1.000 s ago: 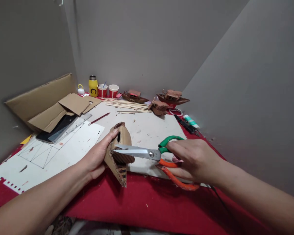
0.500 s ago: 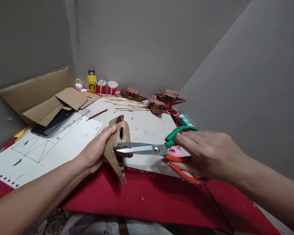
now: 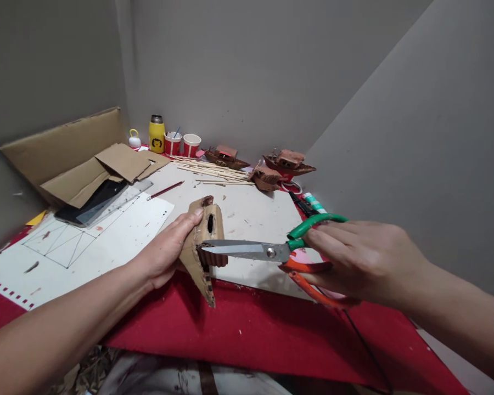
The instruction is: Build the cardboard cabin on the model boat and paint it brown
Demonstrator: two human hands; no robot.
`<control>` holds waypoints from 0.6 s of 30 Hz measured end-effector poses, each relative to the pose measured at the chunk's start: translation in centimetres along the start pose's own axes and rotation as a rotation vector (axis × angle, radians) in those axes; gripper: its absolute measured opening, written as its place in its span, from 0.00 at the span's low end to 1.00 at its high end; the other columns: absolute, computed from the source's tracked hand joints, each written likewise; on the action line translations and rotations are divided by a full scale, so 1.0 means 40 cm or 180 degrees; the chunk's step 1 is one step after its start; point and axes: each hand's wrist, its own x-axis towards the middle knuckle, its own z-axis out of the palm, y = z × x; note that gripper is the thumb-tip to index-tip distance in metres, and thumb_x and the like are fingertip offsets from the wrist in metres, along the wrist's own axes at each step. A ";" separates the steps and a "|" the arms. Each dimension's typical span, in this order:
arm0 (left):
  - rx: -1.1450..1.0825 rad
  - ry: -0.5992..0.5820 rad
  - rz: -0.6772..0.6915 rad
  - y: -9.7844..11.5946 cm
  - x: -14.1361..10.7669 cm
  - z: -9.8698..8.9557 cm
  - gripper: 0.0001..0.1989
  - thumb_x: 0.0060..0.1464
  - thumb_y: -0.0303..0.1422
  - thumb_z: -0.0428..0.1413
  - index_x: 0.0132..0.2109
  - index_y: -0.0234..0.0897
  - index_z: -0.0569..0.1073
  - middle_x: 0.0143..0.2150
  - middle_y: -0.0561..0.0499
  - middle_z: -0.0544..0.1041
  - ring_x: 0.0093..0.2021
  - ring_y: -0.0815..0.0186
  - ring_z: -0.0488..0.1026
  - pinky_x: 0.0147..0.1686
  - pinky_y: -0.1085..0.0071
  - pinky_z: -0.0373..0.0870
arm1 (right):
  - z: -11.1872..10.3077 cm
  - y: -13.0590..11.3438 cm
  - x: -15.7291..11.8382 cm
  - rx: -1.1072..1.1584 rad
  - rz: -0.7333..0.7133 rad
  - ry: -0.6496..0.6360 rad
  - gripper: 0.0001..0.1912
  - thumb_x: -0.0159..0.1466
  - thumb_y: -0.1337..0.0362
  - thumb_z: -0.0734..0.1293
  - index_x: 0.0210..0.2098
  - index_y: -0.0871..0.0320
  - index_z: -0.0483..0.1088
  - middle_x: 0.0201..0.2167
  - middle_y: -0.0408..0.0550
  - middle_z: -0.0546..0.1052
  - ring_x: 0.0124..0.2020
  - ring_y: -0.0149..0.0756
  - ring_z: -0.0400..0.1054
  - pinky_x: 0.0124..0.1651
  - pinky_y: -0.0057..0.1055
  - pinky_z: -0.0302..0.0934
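My left hand [image 3: 170, 244] is closed around a folded cardboard model piece [image 3: 197, 266], its thumb lying on the top face. The piece has an oval hole, a pointed lower tip and a ribbed brown part underneath. From the right, a pair of scissors [image 3: 247, 250] reaches the piece, its blade tips at the cut edge below the hole and the blades nearly together. My right hand [image 3: 362, 260] grips the scissors by their green and orange wrapped handles. Some of its fingers are hidden behind the handles.
Behind lie thin wooden sticks [image 3: 218, 171] and brown model boats [image 3: 290, 160]. Paper cups [image 3: 191, 146] and a yellow bottle [image 3: 157, 135] stand by the wall. At left are cardboard sheets [image 3: 76, 184], a pencil [image 3: 167, 190] and a paper with a line drawing [image 3: 20, 280].
The scissor blades have closed from slightly apart to nearly together. My right hand and the scissors sit a little farther right. The cardboard piece stays in my left hand.
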 end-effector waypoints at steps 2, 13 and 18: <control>0.0014 0.0021 -0.0033 -0.002 0.002 0.000 0.20 0.58 0.43 0.62 0.52 0.37 0.77 0.44 0.46 0.82 0.38 0.61 0.78 0.38 0.68 0.74 | -0.003 0.000 0.002 -0.0006 -0.0050 -0.0020 0.22 0.73 0.56 0.58 0.23 0.54 0.62 0.16 0.40 0.65 0.18 0.32 0.59 0.26 0.33 0.49; 0.0224 -0.0057 0.0021 -0.010 0.009 0.001 0.22 0.58 0.44 0.62 0.55 0.38 0.75 0.48 0.46 0.82 0.46 0.57 0.79 0.40 0.68 0.75 | -0.029 0.016 -0.004 0.0072 -0.0109 -0.0215 0.19 0.74 0.57 0.58 0.27 0.53 0.61 0.19 0.41 0.69 0.20 0.35 0.63 0.27 0.35 0.51; 0.0385 0.0060 0.0133 -0.016 0.015 -0.002 0.21 0.56 0.45 0.63 0.52 0.38 0.76 0.50 0.46 0.81 0.47 0.59 0.78 0.40 0.70 0.75 | -0.056 0.016 0.012 -0.0103 -0.0230 -0.0520 0.18 0.73 0.60 0.57 0.26 0.53 0.62 0.19 0.42 0.70 0.20 0.36 0.67 0.28 0.34 0.52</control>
